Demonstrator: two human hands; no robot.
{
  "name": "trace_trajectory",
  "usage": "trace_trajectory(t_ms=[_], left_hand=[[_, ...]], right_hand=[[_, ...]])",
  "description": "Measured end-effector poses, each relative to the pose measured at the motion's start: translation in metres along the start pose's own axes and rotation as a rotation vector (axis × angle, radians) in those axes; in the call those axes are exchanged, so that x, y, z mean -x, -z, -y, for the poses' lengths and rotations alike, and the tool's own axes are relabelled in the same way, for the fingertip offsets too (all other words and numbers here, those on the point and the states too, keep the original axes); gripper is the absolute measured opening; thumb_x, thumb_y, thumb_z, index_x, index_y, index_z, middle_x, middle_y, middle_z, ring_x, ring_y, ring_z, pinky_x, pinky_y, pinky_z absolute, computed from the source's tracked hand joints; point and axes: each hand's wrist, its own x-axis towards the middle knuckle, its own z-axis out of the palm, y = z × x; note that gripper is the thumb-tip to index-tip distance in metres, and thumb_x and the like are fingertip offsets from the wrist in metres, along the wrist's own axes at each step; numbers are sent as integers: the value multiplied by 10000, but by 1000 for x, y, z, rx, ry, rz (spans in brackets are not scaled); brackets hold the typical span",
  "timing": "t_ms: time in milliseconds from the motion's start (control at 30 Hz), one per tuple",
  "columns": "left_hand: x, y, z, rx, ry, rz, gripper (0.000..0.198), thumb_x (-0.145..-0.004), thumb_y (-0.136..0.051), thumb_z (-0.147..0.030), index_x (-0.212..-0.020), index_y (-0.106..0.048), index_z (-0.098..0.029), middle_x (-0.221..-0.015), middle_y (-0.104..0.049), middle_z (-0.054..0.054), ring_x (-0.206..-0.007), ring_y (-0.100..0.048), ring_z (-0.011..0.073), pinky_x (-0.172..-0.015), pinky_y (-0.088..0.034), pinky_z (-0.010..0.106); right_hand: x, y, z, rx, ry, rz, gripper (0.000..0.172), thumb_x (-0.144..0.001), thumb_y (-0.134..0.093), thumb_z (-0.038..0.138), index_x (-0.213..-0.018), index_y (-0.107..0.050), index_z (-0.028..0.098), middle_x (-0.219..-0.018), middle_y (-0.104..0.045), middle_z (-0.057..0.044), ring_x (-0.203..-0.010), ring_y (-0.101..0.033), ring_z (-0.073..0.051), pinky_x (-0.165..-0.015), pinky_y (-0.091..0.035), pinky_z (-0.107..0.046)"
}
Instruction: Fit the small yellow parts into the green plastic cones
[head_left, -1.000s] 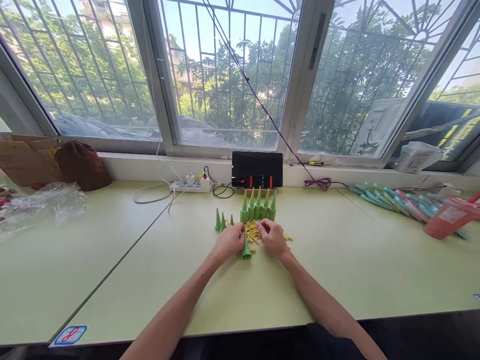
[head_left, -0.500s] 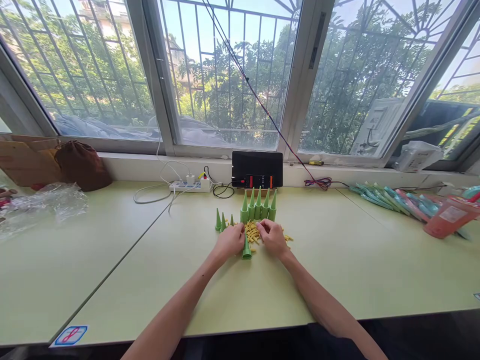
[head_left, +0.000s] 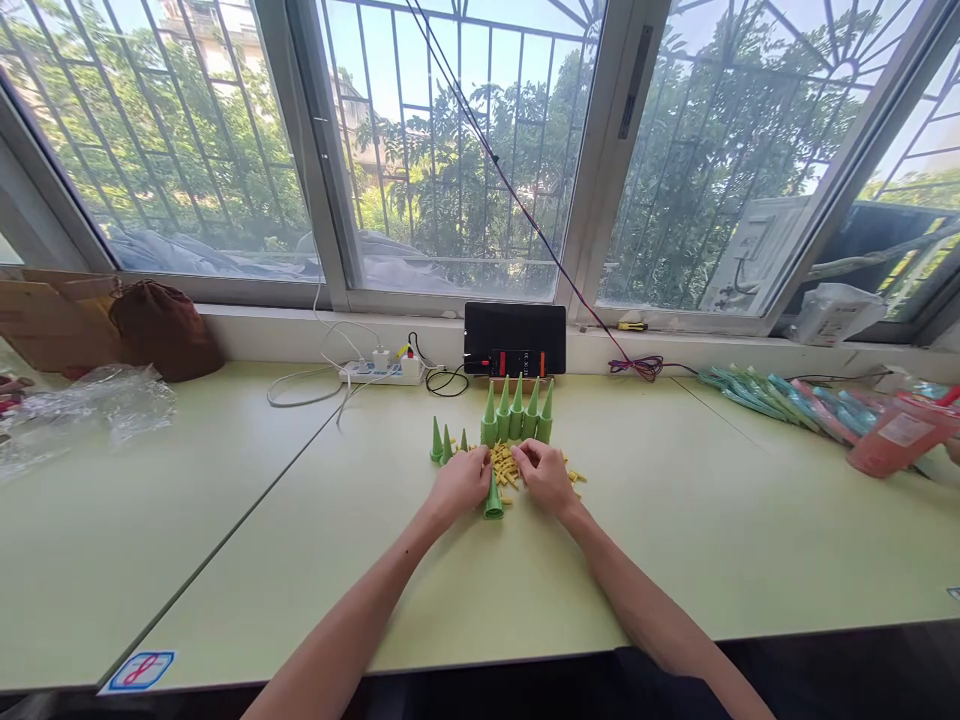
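My left hand (head_left: 463,478) is closed, with its fingers at the narrow end of a green plastic cone (head_left: 493,506) that lies with its open base toward me. My right hand (head_left: 546,474) is closed in a pinch just across from it; whatever its fingertips hold is too small to make out. Between the hands lies a loose pile of small yellow pieces (head_left: 505,462). Behind the pile, several green cones (head_left: 517,412) stand upright in a tight row, points up. A few smaller-looking green cones (head_left: 436,442) stand beyond my left hand, partly hidden by it.
A black tablet (head_left: 514,335) and a phone-like display (head_left: 523,363) lean at the back. A power strip (head_left: 384,373) with cables is left of them. On the right are a red drink cup (head_left: 900,432) and plastic-wrapped strips (head_left: 780,400). A brown drawstring bag (head_left: 166,332) stands left.
Both hands stay almost in place, fingertips barely shifted. The green cone in my left hand has hardly moved. At the far right edge, something skin-coloured now shows beside the cup.
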Motion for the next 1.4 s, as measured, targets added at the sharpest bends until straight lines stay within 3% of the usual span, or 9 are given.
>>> trace_trajectory(t_ms=[233,500,1400], left_hand=[[-1,1,1,5,-25,-34,232,-895,-399,-219,-861,-627,-189,-804,-700,64,-754,-632,190,-638,-387,262],[-1,4,2,6,21,14,227,-872,-422,-231,-808,-636,-193,-818,-699,68,-750,-630,197,-603,-379,261],[0,8,3,25,20,95,216,-862,-438,-254,-829,-643,-191,-765,-680,66,-717,-626,205,-556,-363,262]], right_hand=[[1,0,1,9,1,1,372,-885,-492,488,-664,-552,194,-499,-520,15,-450,-452,-132,-465,-353,-255],[1,1,1,4,-7,25,376,-885,-492,495,-659,-539,198,-508,-515,16,-453,-451,-133,-461,-352,-256],[0,0,0,39,8,38,339,-881,-488,434,-641,-535,201,-497,-512,17,-464,-449,-138,-483,-344,-257]])
